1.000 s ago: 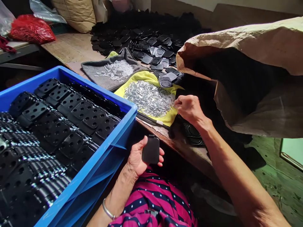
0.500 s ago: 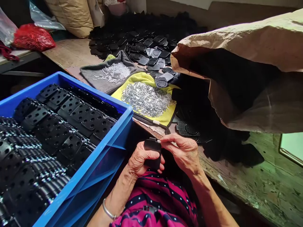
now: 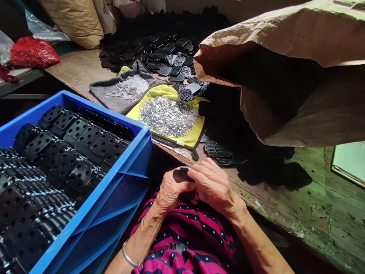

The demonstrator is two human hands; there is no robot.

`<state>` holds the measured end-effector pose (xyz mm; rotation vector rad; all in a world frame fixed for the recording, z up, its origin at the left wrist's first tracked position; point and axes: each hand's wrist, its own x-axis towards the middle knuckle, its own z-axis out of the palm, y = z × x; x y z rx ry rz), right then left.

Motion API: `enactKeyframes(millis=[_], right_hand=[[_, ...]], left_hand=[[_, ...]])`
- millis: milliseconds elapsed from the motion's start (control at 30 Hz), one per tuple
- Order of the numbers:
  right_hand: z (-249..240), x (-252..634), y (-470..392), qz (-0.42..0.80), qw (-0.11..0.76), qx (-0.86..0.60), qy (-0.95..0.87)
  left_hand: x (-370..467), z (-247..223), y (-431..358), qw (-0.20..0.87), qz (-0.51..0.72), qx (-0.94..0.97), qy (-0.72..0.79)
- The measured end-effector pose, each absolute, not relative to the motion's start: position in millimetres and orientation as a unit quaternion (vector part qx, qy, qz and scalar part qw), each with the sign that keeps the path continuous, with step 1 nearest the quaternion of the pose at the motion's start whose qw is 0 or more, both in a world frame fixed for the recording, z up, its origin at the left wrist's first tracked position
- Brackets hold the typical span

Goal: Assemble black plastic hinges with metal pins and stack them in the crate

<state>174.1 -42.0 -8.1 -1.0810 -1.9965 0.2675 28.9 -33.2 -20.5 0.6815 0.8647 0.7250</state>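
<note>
A small flat black plastic piece with a rounded body is upright in my left hand, thumb across its face. At its top edge is a narrow shiny strip. My right hand has its fingers curled against the piece's right side; whether they also pinch a small pin is hidden. Beyond my hands, a yellow cloth bears a heap of short metal pins. Behind it on the left, a grey cloth carries small white sticks.
Left of my lap, a blue crate holds rows of black plates with round holes. Black plastic parts are piled at the back. A large brown paper bag lies open on the right of the worn table. A red bag sits far left.
My right hand has moved from pinching at the piece's top corner to curling over its right side. The piece has tipped slightly, and the whole view has shifted a little.
</note>
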Motion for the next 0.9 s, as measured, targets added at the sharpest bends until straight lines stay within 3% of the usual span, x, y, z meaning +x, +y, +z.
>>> enactKeyframes(millis=[200,400,567,767,900], right_hand=[[-3.6,195.3,-42.1,0.159,0.442,-0.383,-0.795],[4.1,199.7,-46.5,0.249,0.423,-0.474,-0.731],[-0.9,190.8,-50.9,0.263,0.443,-0.486,-0.706],[-11.3,192.5,-54.3,0.412,0.449,-0.444,-0.656],[-3.3,195.5,-56.8,0.433,0.447,-0.437,-0.649]], left_hand=[[34.0,-18.9,-37.7,0.828,0.274,0.305,0.383],[30.5,-10.4,-34.1,0.856,0.186,0.326,0.356],[20.9,-13.5,-33.6,0.873,0.163,0.32,0.331],[11.3,-23.2,-36.3,0.923,0.159,0.246,0.25],[12.2,-20.4,-39.8,0.944,0.143,0.205,0.216]])
